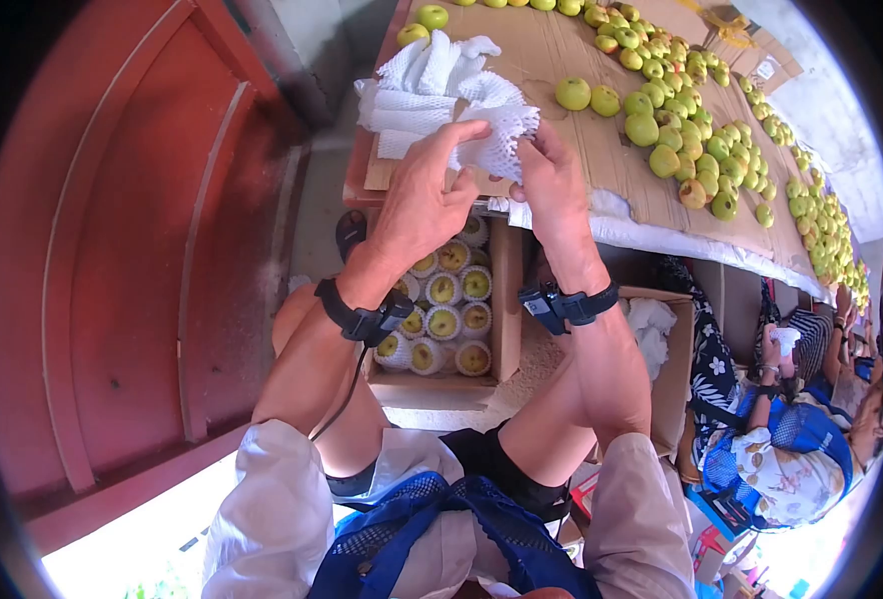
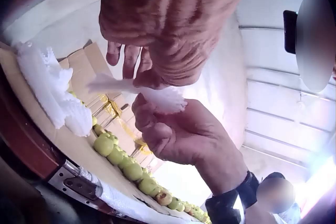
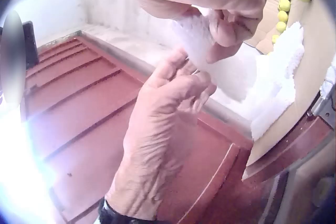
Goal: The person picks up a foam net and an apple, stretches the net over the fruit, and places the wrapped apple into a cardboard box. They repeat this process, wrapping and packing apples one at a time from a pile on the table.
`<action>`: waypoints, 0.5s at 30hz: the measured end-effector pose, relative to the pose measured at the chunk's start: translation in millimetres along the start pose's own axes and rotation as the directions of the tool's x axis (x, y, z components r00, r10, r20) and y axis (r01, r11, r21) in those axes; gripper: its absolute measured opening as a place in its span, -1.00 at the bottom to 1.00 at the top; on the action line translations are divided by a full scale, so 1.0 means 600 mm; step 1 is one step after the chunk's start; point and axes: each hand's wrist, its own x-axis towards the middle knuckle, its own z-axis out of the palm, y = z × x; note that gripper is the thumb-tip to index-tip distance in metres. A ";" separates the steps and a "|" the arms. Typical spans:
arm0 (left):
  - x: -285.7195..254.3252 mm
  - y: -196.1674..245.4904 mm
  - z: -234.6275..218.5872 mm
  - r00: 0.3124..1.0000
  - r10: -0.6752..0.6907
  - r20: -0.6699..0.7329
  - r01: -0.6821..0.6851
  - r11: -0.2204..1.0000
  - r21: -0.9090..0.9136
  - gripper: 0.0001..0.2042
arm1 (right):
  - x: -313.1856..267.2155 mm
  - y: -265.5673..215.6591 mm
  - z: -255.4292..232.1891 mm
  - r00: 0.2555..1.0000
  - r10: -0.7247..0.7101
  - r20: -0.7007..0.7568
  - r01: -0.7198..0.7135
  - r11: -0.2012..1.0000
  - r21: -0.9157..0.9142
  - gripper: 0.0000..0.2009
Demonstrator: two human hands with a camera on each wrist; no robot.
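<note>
A white foam net sleeve [image 1: 501, 140] is stretched between my two hands, above the edge of the cardboard-covered table. My right hand [image 1: 553, 185] pinches its right side between thumb and curled fingers. At its left side is my left hand [image 1: 427, 195], index finger along the sleeve's edge and thumb lower. In the left wrist view the sleeve [image 2: 163, 98] passes between both hands; its inside is hidden. Just beyond lies a pile of white foam net sleeves [image 1: 422, 90] on the table corner.
Green apples [image 1: 681, 140] spread across the cardboard-topped table [image 1: 531, 60]. Below, a cardboard box [image 1: 506, 299] holds sleeved apples [image 1: 443, 290]. Another box [image 1: 673, 369] with white material stands right. A red door [image 1: 122, 250] is at left; another person [image 1: 791, 449] sits at right.
</note>
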 end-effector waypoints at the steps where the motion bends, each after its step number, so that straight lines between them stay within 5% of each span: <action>1: 0.002 0.003 0.001 0.999 -0.040 0.008 0.041 0.991 -0.126 -0.54 | 0.001 0.005 0.005 0.995 -0.091 -0.046 0.087 0.993 -0.082 -0.82; 3: 0.007 0.009 0.002 0.992 -0.117 0.038 0.123 0.922 -0.368 -0.52 | 0.003 0.010 0.013 0.980 -0.179 -0.081 0.150 0.947 -0.285 -0.82; 10: 0.020 -0.003 0.017 0.934 -0.358 0.004 0.320 0.828 -0.460 -0.58 | -0.020 -0.011 0.042 0.907 -0.419 -0.026 0.319 0.728 -0.607 -0.82; 13: 0.023 -0.017 0.017 0.908 -0.419 0.000 0.333 0.723 -0.606 -0.67 | -0.018 -0.004 0.045 0.918 -0.395 -0.042 0.331 0.820 -0.467 -0.81; 15: 0.022 -0.017 0.013 0.872 -0.489 0.006 0.383 0.675 -0.630 -0.72 | -0.013 0.001 0.042 0.964 -0.258 -0.055 0.233 0.930 -0.284 -0.80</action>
